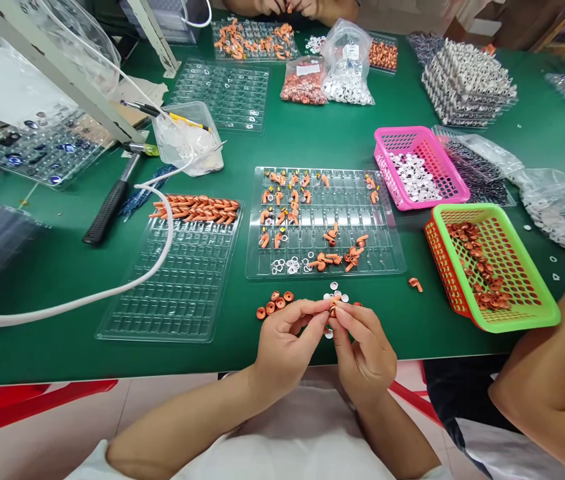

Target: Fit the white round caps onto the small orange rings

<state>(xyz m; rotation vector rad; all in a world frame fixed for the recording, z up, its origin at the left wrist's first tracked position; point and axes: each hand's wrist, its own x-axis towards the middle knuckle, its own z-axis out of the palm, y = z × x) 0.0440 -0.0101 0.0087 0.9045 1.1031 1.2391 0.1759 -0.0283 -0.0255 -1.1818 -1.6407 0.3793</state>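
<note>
My left hand and my right hand meet near the table's front edge. Thumb and fingertips of both are pinched on one small copper-orange plastic part, mostly covered by the fingers. Small white discs lie just beyond and under the fingertips. Left of them is a group of round copper-coloured caps. Beyond my hands, a clear compartment tray carries orange hook-shaped pieces, several with yellow-and-black ends, plus loose white rings. One orange piece lies alone to the right.
Right: a pink basket of white parts and a green basket of copper caps. Left: another clear tray, a hammer and a white cable. A co-worker's arm rests at right; another person's hands are across the table.
</note>
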